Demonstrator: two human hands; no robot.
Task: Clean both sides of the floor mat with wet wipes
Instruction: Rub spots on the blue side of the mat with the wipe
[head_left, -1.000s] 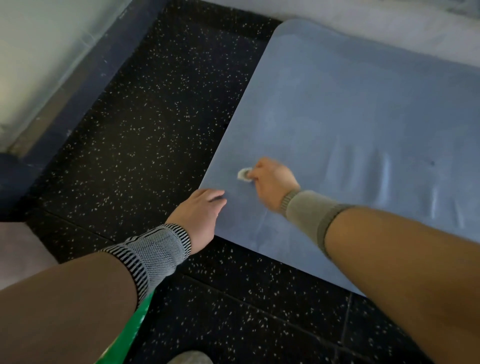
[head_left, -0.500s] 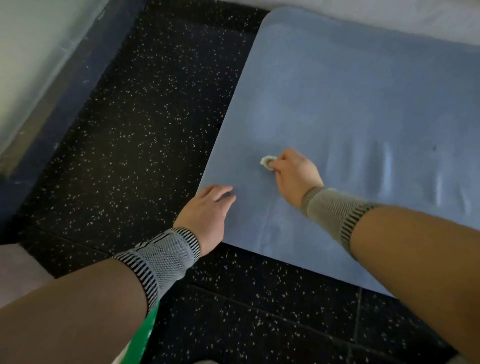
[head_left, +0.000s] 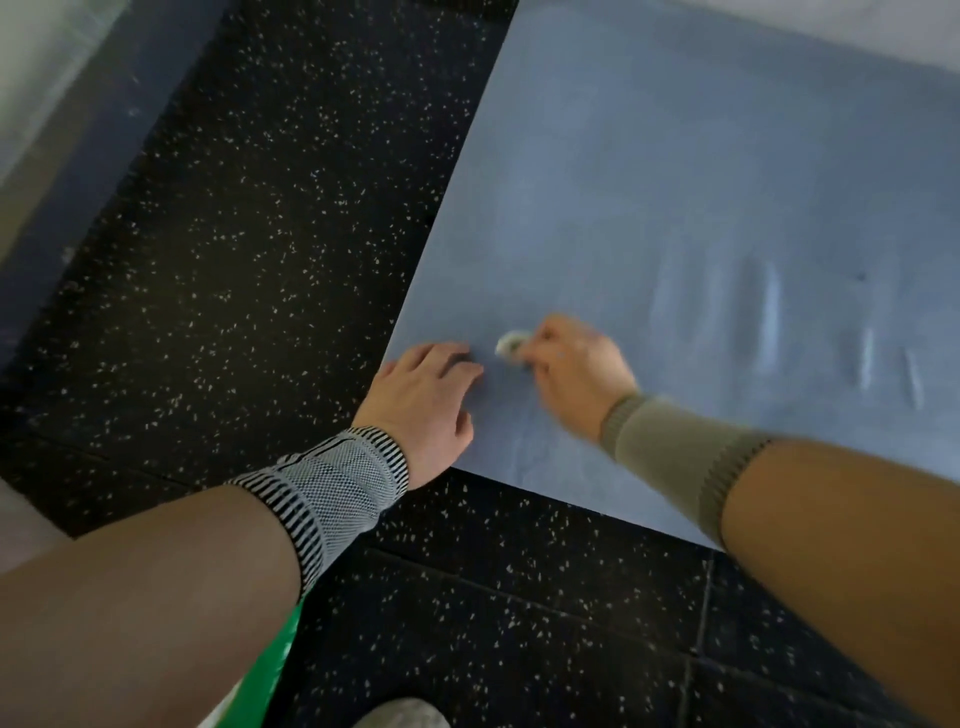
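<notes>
Blue floor mat (head_left: 701, 218) lies flat on black speckled floor (head_left: 249, 218). Right hand (head_left: 576, 371), grip closed around a small balled wet wipe (head_left: 511, 344), holds it against the mat's near left corner. Left hand (head_left: 423, 397), fingers flat, presses the mat just beside it.

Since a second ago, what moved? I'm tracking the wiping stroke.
The right hand, gripping the balled wet wipe, swept away from the left hand, then back beside it. The left hand stayed pressing the near corner of the blue mat.
</notes>
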